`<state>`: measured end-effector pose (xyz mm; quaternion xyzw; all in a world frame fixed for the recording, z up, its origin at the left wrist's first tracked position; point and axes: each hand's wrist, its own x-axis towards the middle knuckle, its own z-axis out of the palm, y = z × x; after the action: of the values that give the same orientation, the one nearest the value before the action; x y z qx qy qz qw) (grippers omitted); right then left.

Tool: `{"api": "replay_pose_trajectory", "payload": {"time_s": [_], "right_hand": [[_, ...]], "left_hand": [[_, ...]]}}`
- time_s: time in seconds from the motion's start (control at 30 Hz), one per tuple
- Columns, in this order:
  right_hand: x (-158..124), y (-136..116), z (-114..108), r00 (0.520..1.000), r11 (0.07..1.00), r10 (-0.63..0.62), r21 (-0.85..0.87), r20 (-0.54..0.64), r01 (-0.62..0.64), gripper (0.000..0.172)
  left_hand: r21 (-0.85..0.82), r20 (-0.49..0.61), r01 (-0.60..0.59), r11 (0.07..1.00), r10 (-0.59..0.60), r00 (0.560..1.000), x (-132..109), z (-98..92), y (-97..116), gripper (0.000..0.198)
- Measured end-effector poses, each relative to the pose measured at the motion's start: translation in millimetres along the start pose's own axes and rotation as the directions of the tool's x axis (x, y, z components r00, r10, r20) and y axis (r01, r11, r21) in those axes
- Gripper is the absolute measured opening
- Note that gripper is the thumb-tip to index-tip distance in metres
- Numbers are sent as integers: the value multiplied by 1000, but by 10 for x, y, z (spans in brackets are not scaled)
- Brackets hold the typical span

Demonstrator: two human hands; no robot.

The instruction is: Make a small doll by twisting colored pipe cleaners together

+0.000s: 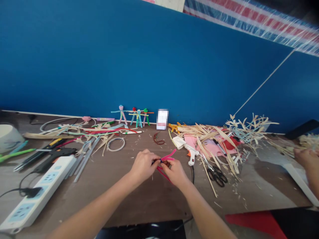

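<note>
And right at the centre of the action, a pink pipe cleaner [168, 155] is pinched between both hands, held over the middle of the wooden tabletop [152, 199], nearer the front edge than the back, with a dark blue twist [161, 160] showing at the join! The left hand [144, 165] has its fingers curled closed around that twist, and the right hand [175, 172] comes in tight against it, fingers bent and gripping, while pink ends stick out above and below. Just ahead lies a small reddish-brown curl of beads [158, 139], with a white plastic ring [116, 144] further left. To the right, almost at the right hand, sits a white hot glue gun [191, 156], its black cord running toward the front edge, and beyond it black-handled scissors [216, 176] lie open-looped beside a big heap of pale dried leaf strips [209, 137] piled over pink sheets [191, 141]. Along the back edge, against the blue wall [139, 56], stand little pipe-cleaner figures [134, 116] beside a blurred white card [162, 119]. Over on the left, a black glue gun [56, 155], clear glue sticks [84, 156] and a white power strip [37, 192] crowd the edge, and at the far right a co-worker's hand [302, 157] rests near the right edge!
</note>
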<state>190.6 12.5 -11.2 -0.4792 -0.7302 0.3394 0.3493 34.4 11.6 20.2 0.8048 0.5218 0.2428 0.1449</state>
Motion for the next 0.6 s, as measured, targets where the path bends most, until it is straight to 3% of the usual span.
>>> {"api": "replay_pose_trajectory", "payload": {"time_s": [0.17, 0.33, 0.47, 0.6], "right_hand": [[-38, -10, -25, 1000, 1000, 5, -10, 21, -5, 20], [-85, 18, -74, 999, 999, 31, -37, 9, -30, 20], [-138, 25, -144, 998, 998, 63, -19, 12, -62, 16], [-117, 75, -309, 980, 945, 157, 268, 121, -185, 24]], "left_hand": [[21, -55, 42, 999, -40, 998, 3, -1, -50, 19], [-142, -41, 186, 972, -194, 980, 30, 20, -175, 21], [-396, 80, 317, 862, -311, 947, 47, 41, -281, 23], [-567, 256, 419, 709, -331, 908, 26, 24, -307, 24]]}}
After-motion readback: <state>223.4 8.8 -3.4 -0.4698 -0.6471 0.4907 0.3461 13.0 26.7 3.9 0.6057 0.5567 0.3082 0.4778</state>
